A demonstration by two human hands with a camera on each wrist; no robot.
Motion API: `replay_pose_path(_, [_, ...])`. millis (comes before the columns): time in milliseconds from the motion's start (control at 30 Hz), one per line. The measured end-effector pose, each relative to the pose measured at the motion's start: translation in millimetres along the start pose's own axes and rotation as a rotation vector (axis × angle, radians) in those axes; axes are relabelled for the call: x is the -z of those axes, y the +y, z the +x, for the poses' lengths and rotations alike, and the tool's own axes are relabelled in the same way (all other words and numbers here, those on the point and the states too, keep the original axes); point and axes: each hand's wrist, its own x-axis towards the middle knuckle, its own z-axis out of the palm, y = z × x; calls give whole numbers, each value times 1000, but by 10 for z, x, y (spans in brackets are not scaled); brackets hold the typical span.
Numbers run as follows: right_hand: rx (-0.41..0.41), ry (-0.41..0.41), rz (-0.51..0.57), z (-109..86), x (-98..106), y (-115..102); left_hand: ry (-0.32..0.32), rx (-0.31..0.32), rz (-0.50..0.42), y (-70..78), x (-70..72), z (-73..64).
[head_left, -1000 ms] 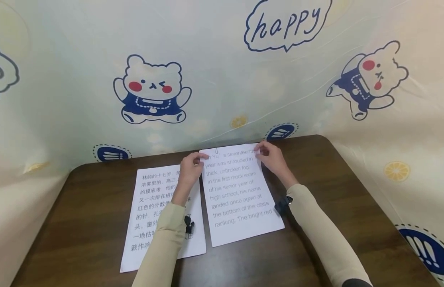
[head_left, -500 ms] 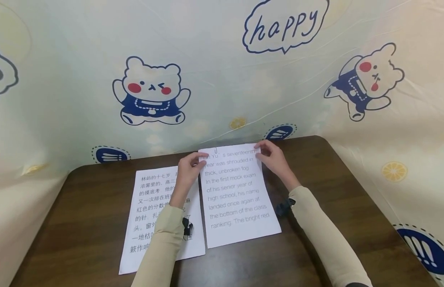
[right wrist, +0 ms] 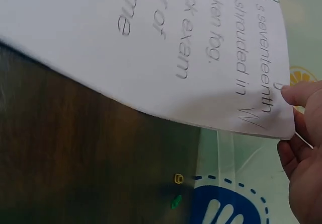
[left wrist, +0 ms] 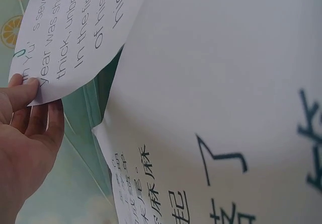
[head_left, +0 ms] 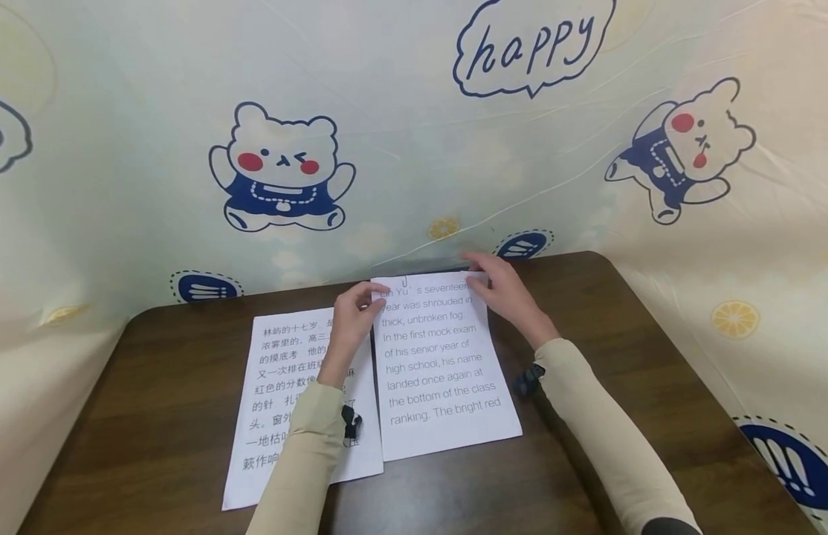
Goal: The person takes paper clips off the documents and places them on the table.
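A sheaf of white paper with English print point(head_left: 437, 357) has its top edge lifted at the table's far edge. My left hand point(head_left: 352, 316) pinches its top left corner, thumb in front and fingers behind. A green paper clip point(left wrist: 20, 53) sits on that top edge near the corner. At the top right corner, my right thumb touches a small paper clip point(right wrist: 277, 86) on the edge. The other fingers of my right hand point(head_left: 510, 297) lie beyond and partly behind the paper. A sheet with Chinese print point(head_left: 287, 394) lies to the left, partly under my left forearm.
The dark wooden table point(head_left: 621, 357) ends at a patterned cloth backdrop point(head_left: 414, 134). By its far edge, right of the paper, lie a small yellow item point(right wrist: 178, 178) and a small green item point(right wrist: 176, 201).
My right hand has shifted slightly left along the top edge, its index finger rising above the paper. The English sheaf's bottom edge has swung slightly left. My left hand stays at its corner.
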Motion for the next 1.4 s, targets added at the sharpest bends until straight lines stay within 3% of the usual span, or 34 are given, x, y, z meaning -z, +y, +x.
replay_pose_path(133, [56, -50, -135, 37, 3, -35, 3, -13, -2, 24, -10, 5])
replay_pose_path(333, [89, -80, -199, 68, 15, -57, 0, -25, -18, 59, -14, 21])
replay_pose_path(533, [97, -106, -264, 98, -27, -35, -8, 11, -36, 80, -10, 11])
replay_pose_path(967, [-26, -140, -241, 3, -177, -16, -19, 27, -14, 28, -8, -48])
replay_pose_path(1400, [-96, -50, -89, -45, -242, -10, -21, 23, -7, -7, -55, -74])
